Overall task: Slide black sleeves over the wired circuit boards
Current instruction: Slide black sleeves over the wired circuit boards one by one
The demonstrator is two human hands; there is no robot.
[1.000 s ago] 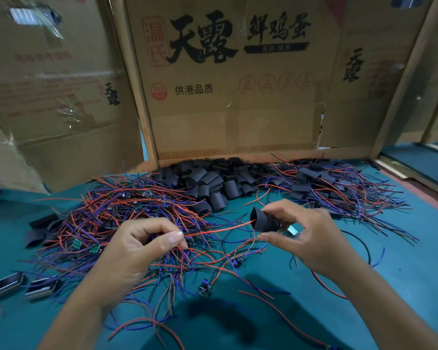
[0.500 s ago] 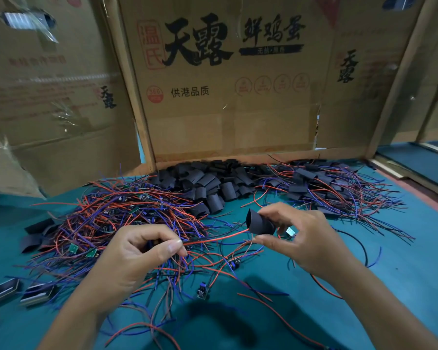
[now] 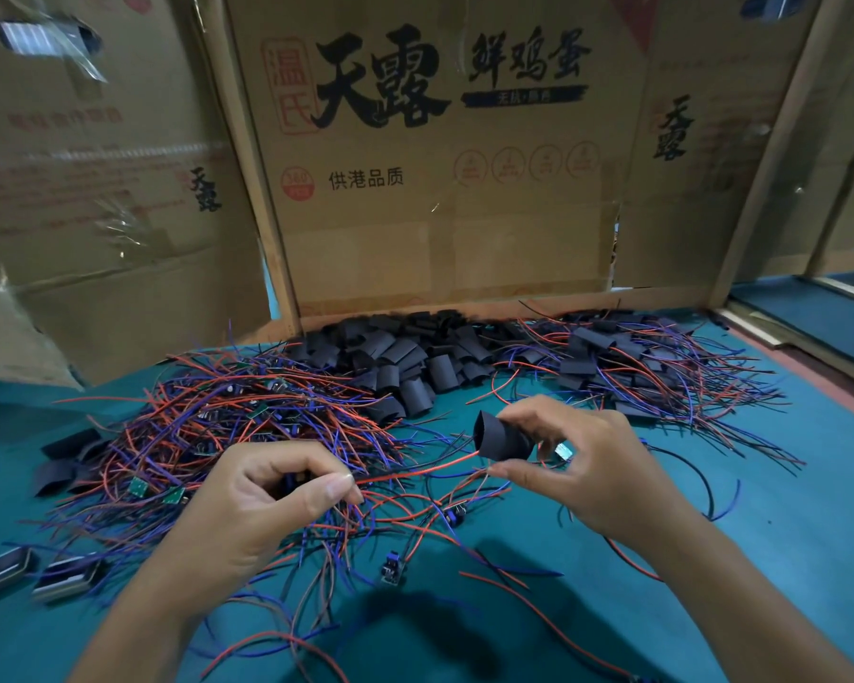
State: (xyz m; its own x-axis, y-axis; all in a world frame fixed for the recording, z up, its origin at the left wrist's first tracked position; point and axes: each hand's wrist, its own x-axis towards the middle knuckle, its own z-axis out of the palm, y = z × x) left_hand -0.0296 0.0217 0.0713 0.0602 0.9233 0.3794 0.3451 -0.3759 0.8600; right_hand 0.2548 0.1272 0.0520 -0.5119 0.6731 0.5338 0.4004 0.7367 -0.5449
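Observation:
My right hand (image 3: pixel 578 465) pinches a black sleeve (image 3: pixel 501 438) between thumb and fingers, its round mouth facing left. A red wire (image 3: pixel 415 474) runs from that mouth to my left hand (image 3: pixel 267 505), which grips a small wired board; the board itself is mostly hidden inside the curled fingers. A tangle of red and blue wires with small green boards (image 3: pixel 208 436) covers the green table on the left. Loose black sleeves (image 3: pixel 405 357) are heaped at the back centre.
Sleeved boards with wires (image 3: pixel 637 367) lie piled at the back right. Two flat metal-edged parts (image 3: pixel 65 576) sit at the left front. A few flat sleeves (image 3: pixel 65 460) lie at the far left. Cardboard walls (image 3: pixel 440 189) close the back; a table edge (image 3: pixel 809 357) runs on the right.
Both hands have stayed almost in place. The sleeve's mouth sits a little closer along the red wire; the view has shifted slightly.

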